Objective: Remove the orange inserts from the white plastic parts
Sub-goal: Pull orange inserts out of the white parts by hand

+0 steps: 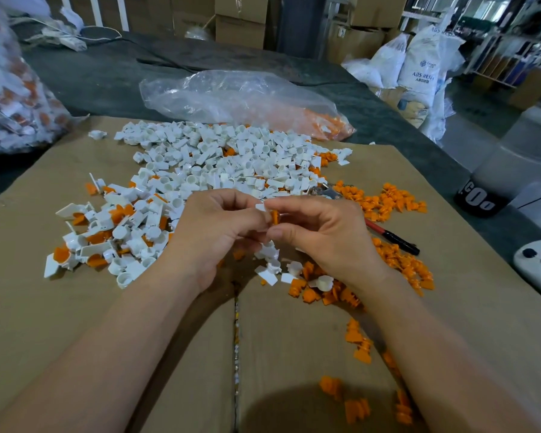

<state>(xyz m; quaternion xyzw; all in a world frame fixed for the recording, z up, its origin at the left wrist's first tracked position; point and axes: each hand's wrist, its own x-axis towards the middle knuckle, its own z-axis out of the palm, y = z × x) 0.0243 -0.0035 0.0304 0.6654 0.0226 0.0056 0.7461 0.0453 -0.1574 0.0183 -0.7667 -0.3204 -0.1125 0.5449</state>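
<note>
**While both hands pinch one part, the heaps lie all round**

Where your two hands meet above the cardboard sheet [75, 323], both have their fingers curled in. Your left hand [219, 226] pinches a single white part [260, 207] between thumb and fingertips. Your right hand [322, 232] pinches the one orange insert [275, 216] showing at that part's edge, forefinger above and thumb below. Your hands touch at the fingertips. Whether the insert is seated or already free cannot be told.

Beyond your hands lies one broad heap of white parts [219, 154], far too many to count. To your left sits one smaller heap of mixed parts [113, 232], white with orange showing in several.

Loose orange inserts [388, 201] lie on your right in three groups: a far cluster, a cluster by your right wrist, and a trail along your right forearm. There are dozens, too many to count.

One red-and-black pen [394, 237] lies just beside your right hand.

Two bags are in view. One clear bag [241, 95] lies behind the white heap with orange pieces in its right end. A second bag [10, 98] at the left edge is full of white and orange pieces.
</note>
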